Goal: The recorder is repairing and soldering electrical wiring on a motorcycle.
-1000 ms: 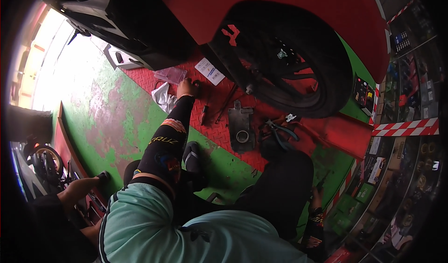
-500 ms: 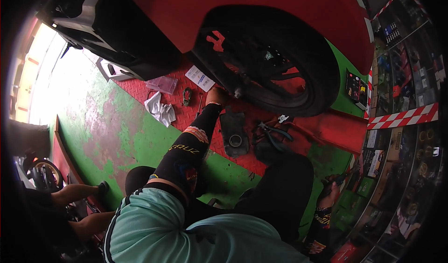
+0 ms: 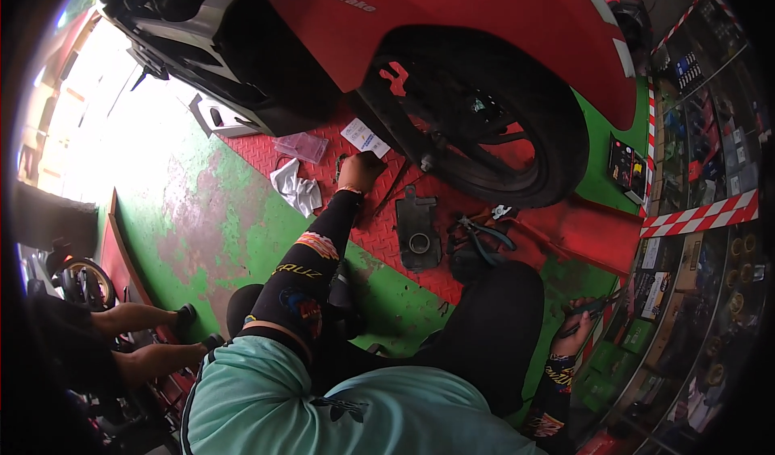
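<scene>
Left hand: my left hand (image 3: 361,172) is low over the red tread plate (image 3: 371,241), back toward the view; the fingertips are hidden, so I cannot tell whether they are spread, closed or gripping anything.
White card: the printed white card (image 3: 363,136) lies just beyond my left hand; I cannot tell whether the two touch.
Small dark item: partly covered by my left hand, at its left side; kind not determinable.
Right hand: my right hand (image 3: 571,334) is out to the right, fingers curled around a dark tool.
Dark tool: the dark tool (image 3: 596,305) is in my right hand, its far end pointing toward the display case (image 3: 686,269); its outline merges with the background, so its type is unclear.
Cloth and bag: the white cloth (image 3: 297,188) and clear plastic bag (image 3: 301,146) lie left of my left hand.
Thin rod: the dark rod (image 3: 393,187) lies right of my left hand; type unclear.
Flat part: the dark flat part (image 3: 412,213), with a round ring, lies nearer me.
Pliers: the blue-handled pliers (image 3: 478,246) lie right of the flat part; their jaws are lost among dark items.
Scooter: the red scooter (image 3: 323,31) is cut off at the top edge.
</scene>
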